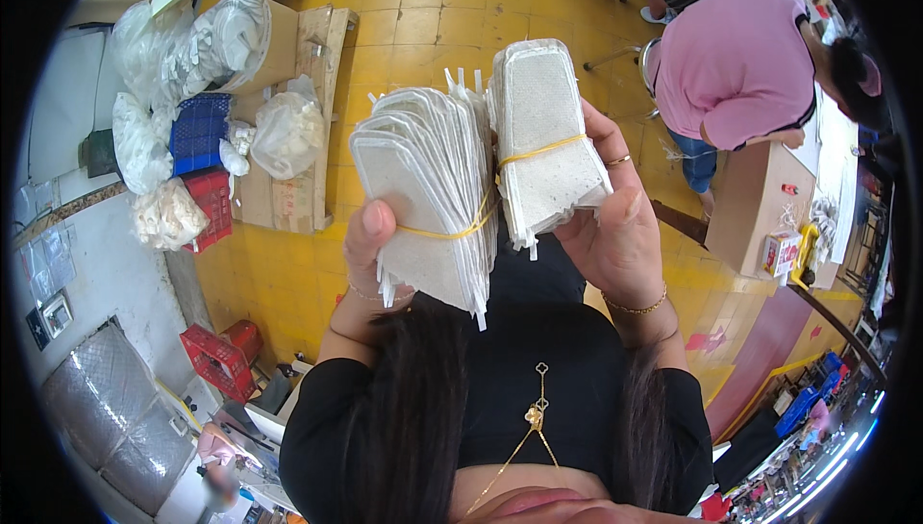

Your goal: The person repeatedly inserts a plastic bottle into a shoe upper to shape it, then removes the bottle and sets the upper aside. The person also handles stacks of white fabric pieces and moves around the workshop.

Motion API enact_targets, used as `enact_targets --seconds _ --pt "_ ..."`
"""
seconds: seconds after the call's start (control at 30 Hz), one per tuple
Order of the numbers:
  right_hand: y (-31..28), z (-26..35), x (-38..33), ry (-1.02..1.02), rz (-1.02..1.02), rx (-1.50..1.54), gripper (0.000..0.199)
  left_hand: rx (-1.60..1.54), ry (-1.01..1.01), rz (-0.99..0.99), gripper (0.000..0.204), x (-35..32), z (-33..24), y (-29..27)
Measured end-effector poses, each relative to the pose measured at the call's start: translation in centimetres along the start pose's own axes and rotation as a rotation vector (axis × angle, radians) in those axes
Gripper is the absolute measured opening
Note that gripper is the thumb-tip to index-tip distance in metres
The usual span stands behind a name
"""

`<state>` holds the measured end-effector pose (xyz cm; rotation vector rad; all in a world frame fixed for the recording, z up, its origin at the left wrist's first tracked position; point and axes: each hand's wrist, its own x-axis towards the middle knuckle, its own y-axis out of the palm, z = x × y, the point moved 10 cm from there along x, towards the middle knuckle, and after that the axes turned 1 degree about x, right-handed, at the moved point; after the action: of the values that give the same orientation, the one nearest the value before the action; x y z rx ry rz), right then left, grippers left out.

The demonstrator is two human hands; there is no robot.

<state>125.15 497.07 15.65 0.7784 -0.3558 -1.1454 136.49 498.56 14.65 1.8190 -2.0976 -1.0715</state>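
The left hand (368, 243) was curled partway round the left stack (418, 192), with its thumb at the outer edge and its fingers hidden behind. The right hand (620, 231) was bent round the right stack (543, 106), thumb low on the side and some fingers up along the edge. Both stacks were up in front of the chest, side by side, above the yellow floor (423, 24). I could not tell how hard each hand pressed.

The stacks were made of thin, pale pieces. The left band (444, 236), a yellow one, went round the left stack, but the top of that stack spread like a fan. The right band (548, 151) went round the right stack, which looked neater. Small white strips (479, 316) stuck out at the ends.

To hold them well, a soft, even grip near the bands seemed best. A hard squeeze could have bent the pieces or made a band slip. The left stack looked more likely to slide about, so it called for more care. Thumbs were best kept off the strips, which might have snagged or creased.
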Motion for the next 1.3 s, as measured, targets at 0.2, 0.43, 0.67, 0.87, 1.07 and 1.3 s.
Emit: enact_targets --seconds 0.2,0.43,0.67,0.87,1.07,1.3 --pt "-1.4 1.4 7.9 -0.027 -0.025 -0.047 0.091 0.006 -0.001 -0.011 0.089 7.2 -3.6 -2.3" --pt "-0.9 3.5 20.8 -0.056 -0.134 -0.110 0.098 -0.011 -0.010 -0.055 0.088 16.9 -11.8 -6.8" --pt "0.7 6.3 32.1 -0.140 -0.087 -0.215 0.091 0.008 -0.003 -0.037 0.086 25.3 -18.2 -11.2" --pt "-0.8 8.1 38.6 -0.164 -0.123 -0.234 0.093 0.018 -0.046 -0.002 0.088 32.1 -21.0 -11.6" --pt "-4.0 10.9 45.8 -0.153 -0.147 -0.167 0.093 -0.005 -0.109 -0.087 0.085 40.3 -22.8 -10.5" --pt "-9.2 17.2 56.2 -0.085 -0.158 -0.152 0.097 0.074 -0.049 -0.018 0.066 51.7 -27.2 -6.4"
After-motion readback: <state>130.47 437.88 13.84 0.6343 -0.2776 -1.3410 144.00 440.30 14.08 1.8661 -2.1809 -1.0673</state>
